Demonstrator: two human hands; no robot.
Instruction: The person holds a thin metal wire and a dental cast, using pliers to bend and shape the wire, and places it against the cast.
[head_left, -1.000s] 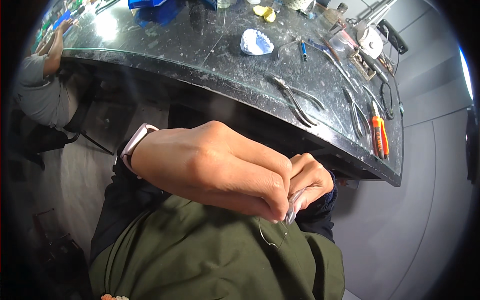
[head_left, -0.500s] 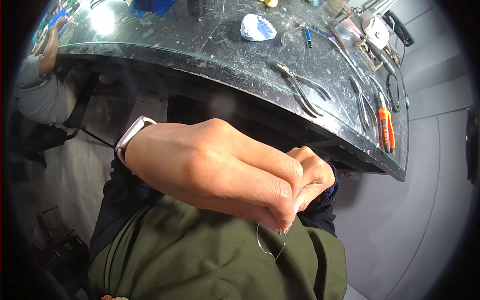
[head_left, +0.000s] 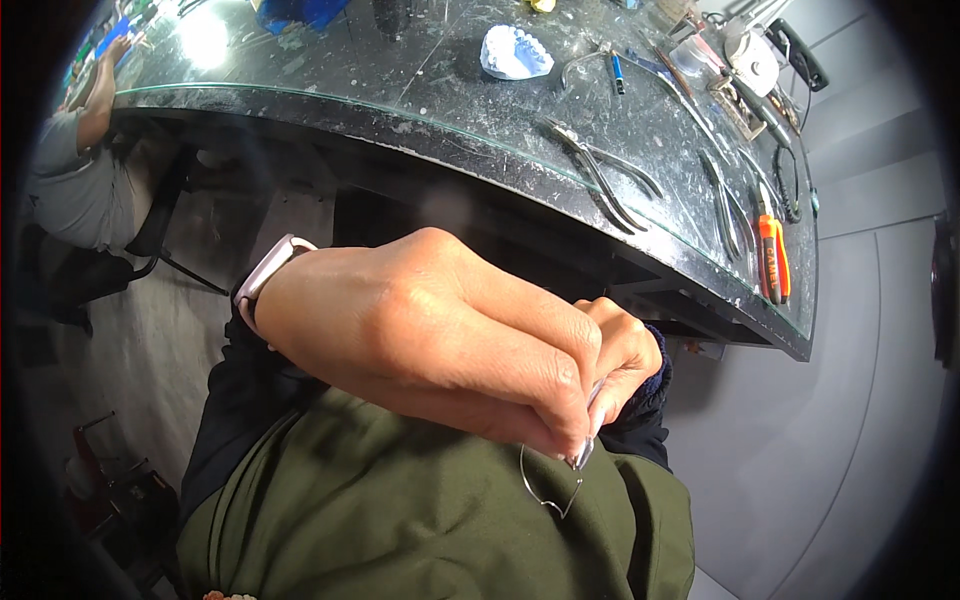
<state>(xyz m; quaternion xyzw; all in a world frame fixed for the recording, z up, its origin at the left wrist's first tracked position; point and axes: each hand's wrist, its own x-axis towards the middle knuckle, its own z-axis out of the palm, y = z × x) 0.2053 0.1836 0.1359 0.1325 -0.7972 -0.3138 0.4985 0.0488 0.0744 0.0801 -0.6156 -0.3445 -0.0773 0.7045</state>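
My left hand (head_left: 450, 345), with a pale pink watch (head_left: 270, 268) on its wrist, is closed in a pinch in front of my body. Beneath its fingertips hangs a thin bent wire (head_left: 538, 497), curved into an open loop with a small kink at the bottom. Partly hidden behind it, my right hand (head_left: 628, 350) is closed too. Between the two hands shows the narrow shiny tip of a metal tool (head_left: 584, 455), which looks like pliers; its handles are hidden. The tip touches or nearly touches the wire, close to my left fingertips. Both hands are over the green apron (head_left: 420, 500).
On the dark glass-topped bench (head_left: 450, 130) stands a pale blue dental cast (head_left: 515, 55). Metal pliers (head_left: 600, 175), a second pair (head_left: 725, 205) and orange-handled pliers (head_left: 772, 255) lie near its edge. Another person's arm (head_left: 98, 105) rests at the far left.
The wire loop and tool tip have shifted slightly right, and more of the metal tip shows. Both hands keep their grip, with my right hand moved a little left.
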